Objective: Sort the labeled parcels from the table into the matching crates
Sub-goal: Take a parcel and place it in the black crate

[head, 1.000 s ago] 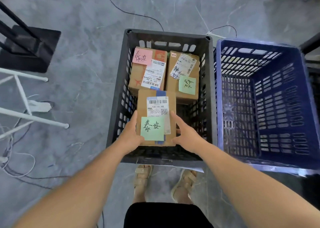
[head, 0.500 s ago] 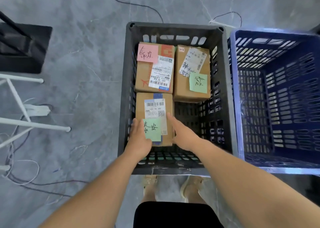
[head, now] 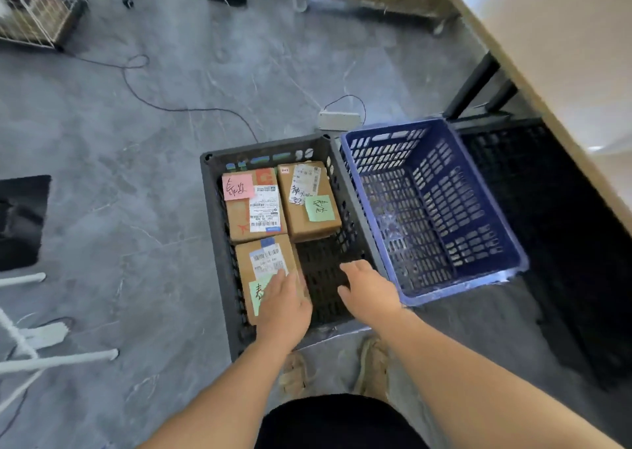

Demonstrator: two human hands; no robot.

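Three cardboard parcels lie in the black crate (head: 219, 243) on the floor. The near-left parcel (head: 265, 264) carries a white shipping label and a green note. My left hand (head: 284, 306) hovers over its near end with fingers relaxed, covering part of the note. My right hand (head: 367, 293) hangs open over the crate's bare near-right corner, holding nothing. At the far left lies a parcel with a pink note (head: 254, 206), and beside it a parcel with a green note (head: 309, 202). To the right stands a blue crate (head: 489, 216) with no parcels in it.
A table edge (head: 533, 83) with black legs runs along the right, and another black crate (head: 564, 230) sits under it. Cables and a power strip (head: 338, 120) lie on the grey floor behind the crates. White stand legs (head: 58, 356) sit at the left. My feet are just behind the black crate.
Both hands have let go of the near-left parcel, which now rests in the black crate. My right hand has moved right over the bare corner. The view has lifted and turned right.
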